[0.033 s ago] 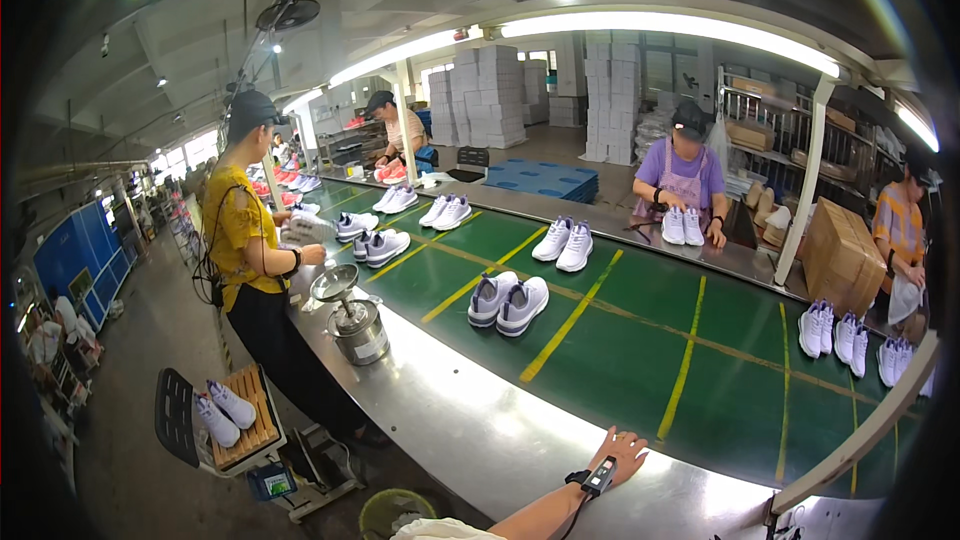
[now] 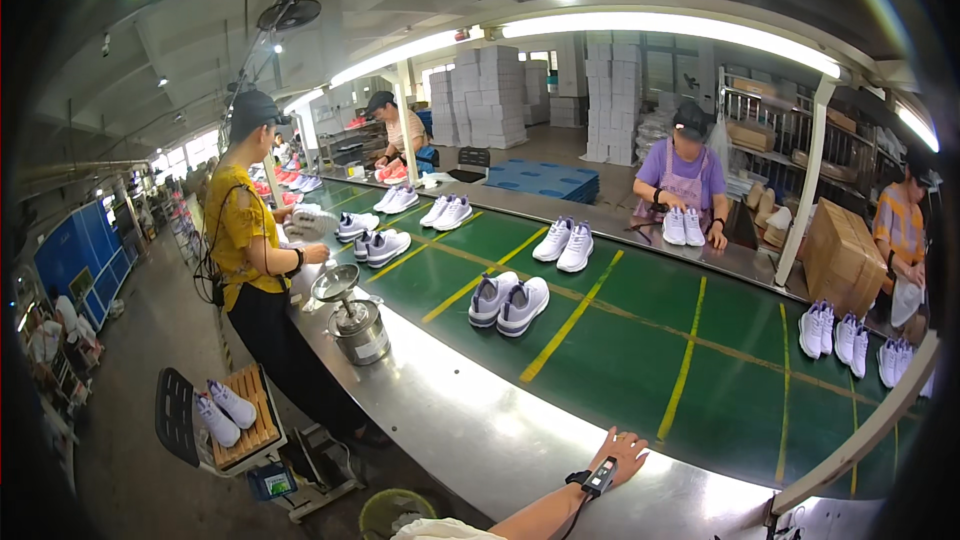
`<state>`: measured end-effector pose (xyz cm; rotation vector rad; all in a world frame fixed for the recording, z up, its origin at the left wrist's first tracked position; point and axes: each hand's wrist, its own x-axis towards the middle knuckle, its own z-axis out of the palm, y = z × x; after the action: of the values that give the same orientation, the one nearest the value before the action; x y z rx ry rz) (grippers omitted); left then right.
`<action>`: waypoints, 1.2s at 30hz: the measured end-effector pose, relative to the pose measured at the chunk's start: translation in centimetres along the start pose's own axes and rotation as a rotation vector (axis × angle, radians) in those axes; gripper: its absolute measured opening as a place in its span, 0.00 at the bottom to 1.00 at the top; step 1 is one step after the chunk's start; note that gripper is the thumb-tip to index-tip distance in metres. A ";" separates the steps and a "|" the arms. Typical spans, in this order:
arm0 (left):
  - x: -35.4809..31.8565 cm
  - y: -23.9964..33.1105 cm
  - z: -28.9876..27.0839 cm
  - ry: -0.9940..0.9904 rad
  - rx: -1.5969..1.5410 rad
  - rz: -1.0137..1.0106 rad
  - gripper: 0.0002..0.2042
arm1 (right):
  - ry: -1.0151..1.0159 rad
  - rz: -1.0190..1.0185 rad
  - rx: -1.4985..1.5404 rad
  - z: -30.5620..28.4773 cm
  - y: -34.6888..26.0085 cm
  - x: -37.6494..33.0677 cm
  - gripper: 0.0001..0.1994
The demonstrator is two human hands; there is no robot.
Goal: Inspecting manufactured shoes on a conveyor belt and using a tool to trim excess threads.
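Observation:
My left hand (image 2: 622, 456) lies flat on the shiny metal rim (image 2: 480, 430) of a long green conveyor belt (image 2: 620, 340), fingers spread, holding nothing. A black band with a small device sits on its wrist (image 2: 596, 480). My right hand is out of sight. The closest shoes are a pair of white and lilac sneakers (image 2: 508, 302) on the belt, well beyond my hand. More pairs stand farther along the belt (image 2: 565, 243) and at its right end (image 2: 835, 332).
A person in a yellow shirt (image 2: 250, 270) stands at the left by a metal pot with a funnel (image 2: 355, 325). A person in purple (image 2: 685, 185) handles white shoes across the belt. A cardboard box (image 2: 845, 255) and a rack with sneakers (image 2: 225, 415) stand nearby.

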<state>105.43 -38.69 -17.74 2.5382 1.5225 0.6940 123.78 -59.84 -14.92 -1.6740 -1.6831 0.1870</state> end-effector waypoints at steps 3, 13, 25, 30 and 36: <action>0.1 0.5 -0.1 -0.046 0.009 -0.017 0.14 | 0.016 -0.004 -0.024 0.2 1.0 -0.3 0.06; 0.5 1.0 2.0 0.017 0.031 0.062 0.13 | 0.038 0.030 -0.049 -0.2 2.0 -0.8 0.05; 0.7 0.8 1.7 0.152 -0.027 0.051 0.10 | 0.137 -0.007 -0.016 1.0 3.5 -0.3 0.05; 0.5 1.0 1.5 0.131 -0.037 0.045 0.10 | 0.152 -0.009 -0.012 0.7 3.3 -0.5 0.05; 0.2 0.3 1.3 0.105 -0.021 0.027 0.13 | 0.179 -0.013 -0.026 0.9 2.6 -0.3 0.05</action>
<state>106.33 -38.46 -18.74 2.5489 1.5063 0.8544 125.28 -59.44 -17.22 -1.6467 -1.5682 0.0077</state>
